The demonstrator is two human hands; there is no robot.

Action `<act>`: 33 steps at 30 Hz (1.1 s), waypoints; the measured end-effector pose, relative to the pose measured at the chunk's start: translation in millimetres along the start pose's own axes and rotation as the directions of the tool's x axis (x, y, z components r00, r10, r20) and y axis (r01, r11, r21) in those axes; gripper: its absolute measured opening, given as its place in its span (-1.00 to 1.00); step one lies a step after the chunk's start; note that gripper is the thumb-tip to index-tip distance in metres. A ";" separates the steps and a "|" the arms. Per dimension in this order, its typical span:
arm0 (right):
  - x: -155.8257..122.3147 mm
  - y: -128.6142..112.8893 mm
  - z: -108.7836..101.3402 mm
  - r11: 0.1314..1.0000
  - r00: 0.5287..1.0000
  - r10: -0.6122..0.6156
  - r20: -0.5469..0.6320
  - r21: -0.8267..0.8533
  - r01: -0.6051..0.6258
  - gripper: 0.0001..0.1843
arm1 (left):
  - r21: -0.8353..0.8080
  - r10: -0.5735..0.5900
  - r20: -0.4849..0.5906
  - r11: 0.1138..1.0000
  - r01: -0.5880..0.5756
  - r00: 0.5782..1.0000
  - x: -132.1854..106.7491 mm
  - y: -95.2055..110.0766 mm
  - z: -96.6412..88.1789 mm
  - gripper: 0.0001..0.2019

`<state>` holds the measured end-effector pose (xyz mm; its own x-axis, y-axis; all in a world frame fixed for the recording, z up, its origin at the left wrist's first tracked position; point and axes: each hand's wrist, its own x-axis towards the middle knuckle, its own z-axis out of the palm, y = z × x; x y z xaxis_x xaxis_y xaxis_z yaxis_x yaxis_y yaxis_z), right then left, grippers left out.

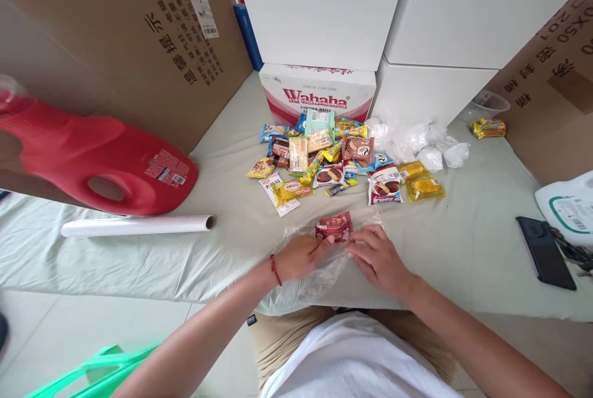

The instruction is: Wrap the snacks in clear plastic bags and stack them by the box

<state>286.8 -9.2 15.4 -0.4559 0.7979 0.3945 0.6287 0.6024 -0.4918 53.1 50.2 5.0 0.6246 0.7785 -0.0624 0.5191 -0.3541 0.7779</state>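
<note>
Both hands rest on a clear plastic bag (309,274) at the near sheet edge. Red jug (99,160) lies at 9 o'clock, white roll (139,225) just below it. Snack pile (338,160) at 12 o'clock. Left hand (301,256) half-curled, fingers pinching the bag beside a red snack packet (334,227). Right hand (377,256) flat, fingers spread, pressing the bag at the packet's 3 o'clock.

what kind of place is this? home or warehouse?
Probably a storeroom or makeshift packing spot, not a proper warehouse: stacked cardboard cartons and white boxes wall in a cloth-covered table, where both hands handle a clear bag beside loose snack packets.
</note>
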 end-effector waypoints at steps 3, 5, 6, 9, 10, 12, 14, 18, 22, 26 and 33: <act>37.8 15.8 -3.5 0.998 0.994 -0.039 0.099 0.058 0.033 -0.78 | -0.215 -0.089 0.259 0.965 0.147 0.962 7.8 2.9 -8.4 -0.15; 56.2 28.1 7.1 0.999 0.981 -0.031 0.189 0.040 0.024 -0.76 | -0.323 -0.153 0.355 0.906 0.275 0.922 10.2 4.6 -15.9 -0.11; 62.4 33.6 14.8 1.000 0.976 -0.006 0.216 -0.004 0.007 -0.75 | -0.367 -0.177 0.371 0.874 0.319 0.912 9.2 4.8 -20.1 -0.13; 70.4 44.0 37.5 0.985 0.969 0.084 0.232 -0.166 -0.046 -0.75 | -0.429 -0.246 0.202 0.848 0.311 0.948 -7.8 2.4 -31.7 -0.27; 70.7 45.2 42.9 0.980 0.969 0.096 0.230 -0.193 -0.051 -0.75 | -0.413 -0.274 0.064 0.868 0.275 0.960 -18.2 0.7 -33.7 -0.35; 69.5 45.1 49.2 0.977 0.969 0.108 0.223 -0.206 -0.061 -0.75 | -0.273 -0.215 -0.249 0.951 0.145 0.944 -43.1 -3.2 -32.2 -0.52; 67.8 43.9 51.2 0.977 0.970 0.123 0.209 -0.198 -0.081 -0.76 | -0.008 0.031 -0.409 0.999 -0.037 0.912 -66.8 -6.8 -21.6 -0.52; 64.3 44.4 52.5 0.981 0.976 0.137 0.168 -0.156 -0.111 -0.75 | 0.402 0.335 -0.336 0.896 -0.187 0.880 -84.7 -10.6 13.4 -0.33; 60.9 46.3 54.1 0.985 0.981 0.130 0.143 -0.132 -0.112 -0.74 | 0.446 0.296 -0.363 0.887 -0.115 0.883 -69.9 -14.6 23.4 -0.74; 58.7 45.9 52.9 0.987 0.981 0.126 0.149 -0.117 -0.109 -0.71 | 0.130 -0.045 -0.639 0.978 0.165 0.768 -54.3 -32.8 -0.3 -0.74; 57.7 42.0 54.0 0.982 0.982 0.127 0.141 -0.155 -0.105 -0.75 | 0.041 -0.340 -0.780 0.811 0.584 0.525 -36.8 -50.0 -8.6 -0.70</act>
<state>252.9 63.4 -24.4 -0.4566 0.8632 0.2154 0.7631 0.5044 -0.4040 -0.9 43.8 -26.2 -0.3034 0.9336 0.1908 0.8093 0.1468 0.5687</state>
